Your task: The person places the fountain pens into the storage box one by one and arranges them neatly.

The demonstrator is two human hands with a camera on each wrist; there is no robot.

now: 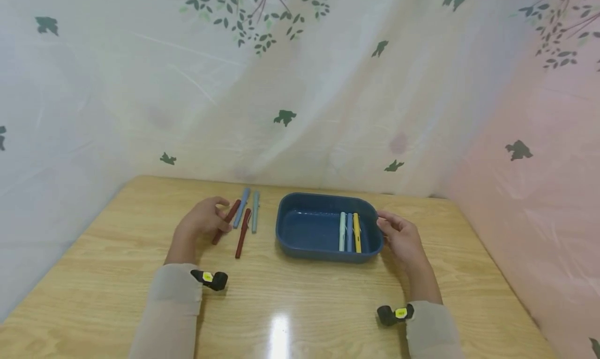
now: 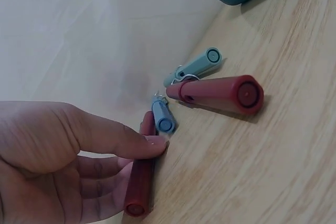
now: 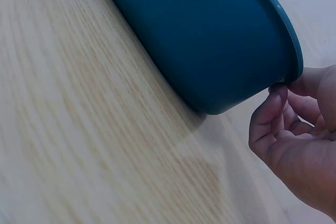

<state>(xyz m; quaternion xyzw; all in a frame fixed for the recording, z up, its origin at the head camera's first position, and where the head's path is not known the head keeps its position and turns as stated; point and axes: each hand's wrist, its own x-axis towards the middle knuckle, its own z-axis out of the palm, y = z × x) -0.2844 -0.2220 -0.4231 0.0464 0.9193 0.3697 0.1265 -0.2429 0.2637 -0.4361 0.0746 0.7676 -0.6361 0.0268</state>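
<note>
My left hand (image 1: 201, 218) pinches a dark red pen (image 2: 140, 182) between thumb and fingers, low over the table's left part. Beside it lie a blue pen (image 1: 239, 213), a second dark red pen (image 1: 242, 235) with a wire clip, and a pale green pen (image 1: 255, 213). Right of these stands a dark blue box (image 1: 304, 233), open at the top. In its right half, a mint pen (image 1: 342, 231), a blue pen (image 1: 349, 234) and a yellow pen (image 1: 358, 231) lie side by side. My right hand (image 1: 404, 239) grips the box's right rim, its fingertips partly hidden.
Everything rests on a pale wooden table (image 1: 300, 296). Behind it and at the sides hangs a light curtain (image 1: 225, 114) with a leaf print, close to the table's back edge. A small black wrist camera (image 1: 213, 280) sits on the left cuff, another (image 1: 394, 314) on the right.
</note>
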